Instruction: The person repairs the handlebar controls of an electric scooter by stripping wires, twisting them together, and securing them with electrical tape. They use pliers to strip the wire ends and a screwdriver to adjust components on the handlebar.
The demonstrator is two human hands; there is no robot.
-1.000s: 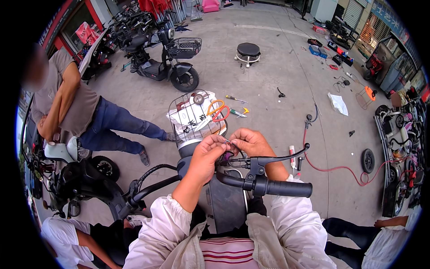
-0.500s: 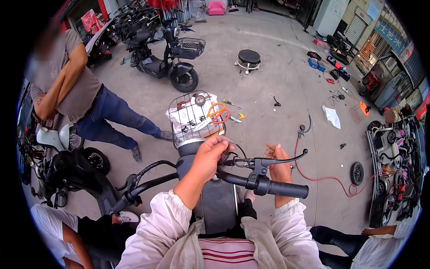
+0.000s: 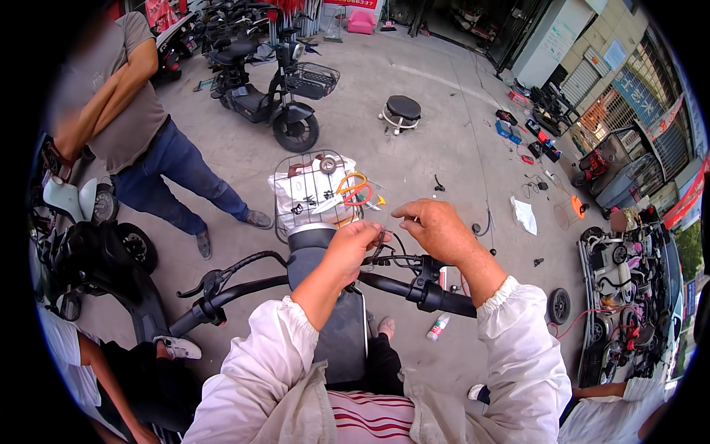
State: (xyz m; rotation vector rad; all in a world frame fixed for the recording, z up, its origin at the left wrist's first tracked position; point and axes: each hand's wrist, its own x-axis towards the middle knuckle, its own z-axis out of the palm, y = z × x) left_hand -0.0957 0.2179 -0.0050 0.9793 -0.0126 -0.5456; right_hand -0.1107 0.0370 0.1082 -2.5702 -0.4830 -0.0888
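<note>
My left hand (image 3: 355, 248) pinches thin dark wires (image 3: 383, 243) beside the handlebar's cables, just behind the front basket. My right hand (image 3: 436, 233) hovers above and right of them, fingers loosely bent and apart, with nothing visible in it. The black scooter handlebar (image 3: 393, 288) crosses beneath both arms; its right brake clamp is partly hidden by my right forearm. The wire basket (image 3: 281, 194) holds a white bag (image 3: 303, 185), a tape roll (image 3: 328, 166) and orange-and-red scissors (image 3: 355, 191).
A person (image 3: 159, 148) stands arms crossed at left, beside a dark scooter (image 3: 111, 266). Two others show at the lower corners. Ahead are a parked scooter (image 3: 262, 103) and round stool (image 3: 403, 109). At right lie tools (image 3: 509, 132), a tyre (image 3: 560, 305), a bottle (image 3: 438, 328) and piled vehicles (image 3: 621, 296).
My right hand has left the wires, dropped beside the brake lever, then risen to above the wires. My left hand still pinches them. The view has shifted slightly.
</note>
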